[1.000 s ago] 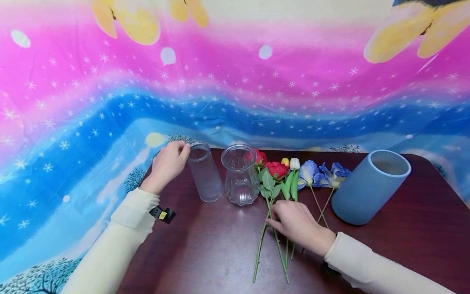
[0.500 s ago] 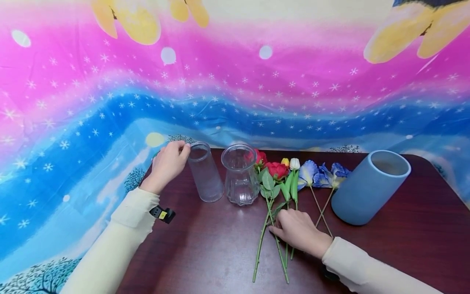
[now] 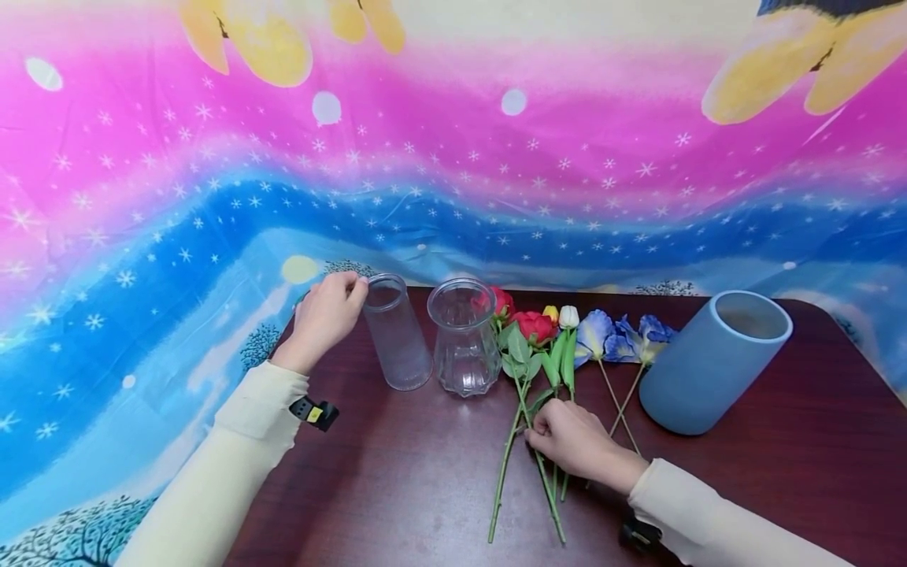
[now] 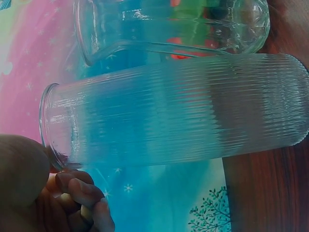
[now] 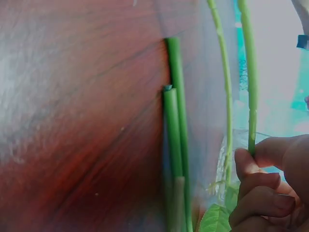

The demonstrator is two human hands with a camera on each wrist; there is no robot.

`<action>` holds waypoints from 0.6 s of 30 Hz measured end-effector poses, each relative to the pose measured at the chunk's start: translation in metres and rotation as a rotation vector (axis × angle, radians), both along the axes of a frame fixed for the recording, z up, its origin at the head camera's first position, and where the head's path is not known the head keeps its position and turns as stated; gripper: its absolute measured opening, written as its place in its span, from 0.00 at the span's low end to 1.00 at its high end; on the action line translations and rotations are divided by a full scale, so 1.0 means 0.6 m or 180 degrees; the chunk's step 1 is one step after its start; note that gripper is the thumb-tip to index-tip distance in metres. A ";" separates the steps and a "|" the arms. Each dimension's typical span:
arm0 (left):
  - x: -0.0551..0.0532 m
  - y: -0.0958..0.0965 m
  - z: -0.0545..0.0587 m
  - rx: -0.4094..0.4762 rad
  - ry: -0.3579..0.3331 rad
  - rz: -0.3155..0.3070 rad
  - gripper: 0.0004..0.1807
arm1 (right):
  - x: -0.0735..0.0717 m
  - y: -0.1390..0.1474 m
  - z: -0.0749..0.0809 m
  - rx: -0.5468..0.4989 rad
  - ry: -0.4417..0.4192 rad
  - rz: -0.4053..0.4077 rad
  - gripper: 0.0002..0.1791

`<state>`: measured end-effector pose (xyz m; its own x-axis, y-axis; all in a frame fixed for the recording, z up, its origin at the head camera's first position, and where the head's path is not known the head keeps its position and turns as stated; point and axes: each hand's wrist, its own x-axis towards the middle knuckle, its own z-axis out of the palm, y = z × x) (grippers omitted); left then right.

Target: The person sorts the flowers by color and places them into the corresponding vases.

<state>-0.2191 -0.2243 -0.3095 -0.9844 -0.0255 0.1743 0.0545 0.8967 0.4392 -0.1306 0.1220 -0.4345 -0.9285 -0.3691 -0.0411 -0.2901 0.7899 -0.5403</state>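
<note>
At the left, my left hand [image 3: 327, 319] pinches the rim of a tall ribbed glass vase [image 3: 399, 342]; the left wrist view shows thumb and fingers at the rim of this vase [image 4: 159, 111]. My right hand [image 3: 577, 442] pinches a green rose stem [image 5: 250, 72] between thumb and index finger, the other fingers curled. Two red roses [image 3: 534, 328] lie with crossed stems. Beside them lie a yellow tulip [image 3: 550, 313] and a white tulip [image 3: 569, 316], their stems passing under the right hand. The tulip stem ends [image 5: 174, 106] show in the right wrist view.
A flared clear glass vase [image 3: 465, 339] stands between the ribbed vase and the roses. Blue irises [image 3: 598, 331] with crossed brown stems lie right of the tulips. A wide blue vase [image 3: 712, 366] stands at the right. A patterned cloth [image 3: 453, 157] hangs behind the table [image 3: 397, 472].
My right hand has shifted slightly down the stems toward me, and one rose stem's lower end has moved a little right. My left hand stays at the ribbed vase's rim.
</note>
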 end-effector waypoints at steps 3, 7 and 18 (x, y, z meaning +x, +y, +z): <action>0.000 0.000 0.000 -0.0006 -0.0007 0.0001 0.23 | 0.003 0.001 0.006 -0.0118 0.0035 -0.0027 0.31; 0.000 0.001 0.001 -0.0002 -0.0015 -0.0002 0.23 | 0.006 0.004 0.012 -0.0263 0.0122 -0.0018 0.30; 0.000 0.003 -0.001 0.0006 -0.0005 0.0014 0.23 | 0.011 0.007 0.021 -0.0573 0.0133 -0.0027 0.26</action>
<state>-0.2188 -0.2227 -0.3098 -0.9845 -0.0300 0.1728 0.0501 0.8961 0.4410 -0.1238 0.1262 -0.4219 -0.9311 -0.3592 0.0636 -0.3090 0.6840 -0.6608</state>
